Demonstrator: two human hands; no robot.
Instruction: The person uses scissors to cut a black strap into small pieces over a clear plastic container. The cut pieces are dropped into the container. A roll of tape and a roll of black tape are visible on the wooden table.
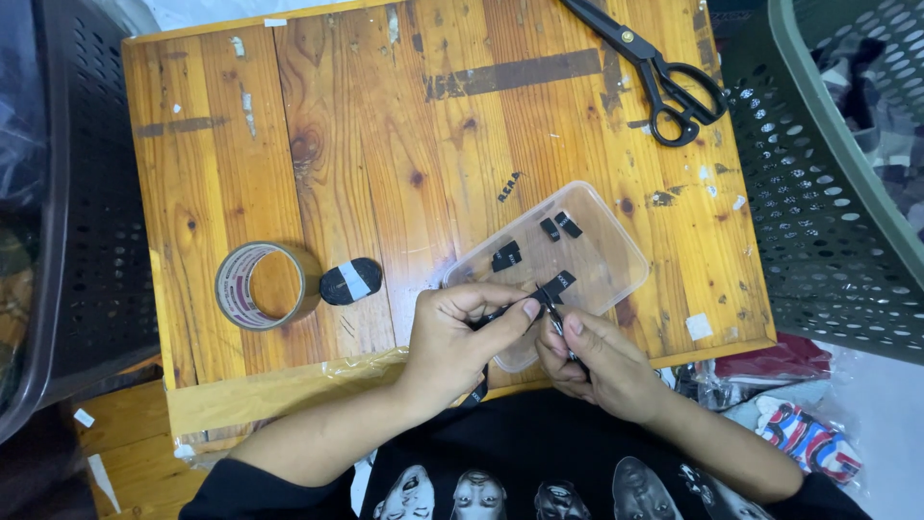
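Both hands, left (460,332) and right (599,358), pinched on a black strap (551,291) over the clear tray (616,252); tape roll (266,285) nearby on surface (385,144).

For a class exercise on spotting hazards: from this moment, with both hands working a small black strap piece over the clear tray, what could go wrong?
1. The left hand and right hand pinch the black strap piece by the fingertips; it might slip.
2. The clear tray sits near the table's front edge; a nudge could tip out its loose black pieces.
3. The scissors lie near the table's far corner and might get knocked off.
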